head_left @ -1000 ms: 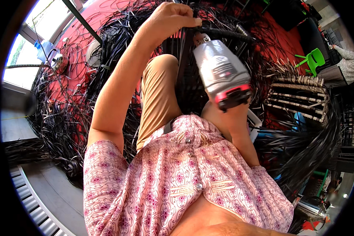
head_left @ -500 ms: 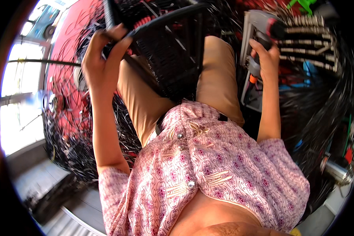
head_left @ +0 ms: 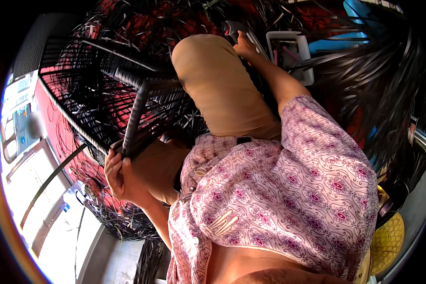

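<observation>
A black strip-woven chair-like frame [head_left: 136, 113] leans over my left leg, with open slatted sides. My left hand [head_left: 120, 177] is closed around the lower end of one of its wrapped bars. Past my raised right knee, my right hand [head_left: 245, 47] grips a grey and black staple gun [head_left: 234, 29]. My knee and the hand itself hide part of the tool.
Loose black plastic strips [head_left: 378, 71] lie heaped on the red floor covering. A pale plastic bin [head_left: 307, 61] and blue pieces [head_left: 338, 42] are beyond my right arm. A yellow basket [head_left: 388, 244] stands at the lower right.
The black frame has swung from between my legs to the left, and my left hand has come lower. My right hand has moved left with the staple gun, close to my knee.
</observation>
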`<state>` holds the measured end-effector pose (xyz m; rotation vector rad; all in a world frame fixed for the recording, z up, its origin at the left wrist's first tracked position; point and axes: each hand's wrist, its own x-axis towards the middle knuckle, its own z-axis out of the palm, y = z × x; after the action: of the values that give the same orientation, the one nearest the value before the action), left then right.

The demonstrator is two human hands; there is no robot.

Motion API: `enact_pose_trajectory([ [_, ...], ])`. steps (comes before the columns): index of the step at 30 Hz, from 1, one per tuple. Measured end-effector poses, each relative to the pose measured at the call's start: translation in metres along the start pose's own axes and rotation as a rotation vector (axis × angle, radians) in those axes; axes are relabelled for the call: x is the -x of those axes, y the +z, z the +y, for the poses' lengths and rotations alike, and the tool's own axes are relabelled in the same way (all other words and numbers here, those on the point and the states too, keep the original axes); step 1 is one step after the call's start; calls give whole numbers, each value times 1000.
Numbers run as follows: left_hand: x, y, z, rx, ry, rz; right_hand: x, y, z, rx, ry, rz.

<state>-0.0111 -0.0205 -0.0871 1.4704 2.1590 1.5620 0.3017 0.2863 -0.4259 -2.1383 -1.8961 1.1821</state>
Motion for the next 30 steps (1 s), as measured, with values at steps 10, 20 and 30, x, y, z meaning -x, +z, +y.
enact_pose_trajectory([
  [10,10,-39,7,-69,-65,7,23,11,139,-249,-30,828],
  [20,-8,-49,4,-88,-15,-37,-22,32,258,90,299,268],
  [30,-17,-14,-26,18,13,6,1,-12,198,38,195,559],
])
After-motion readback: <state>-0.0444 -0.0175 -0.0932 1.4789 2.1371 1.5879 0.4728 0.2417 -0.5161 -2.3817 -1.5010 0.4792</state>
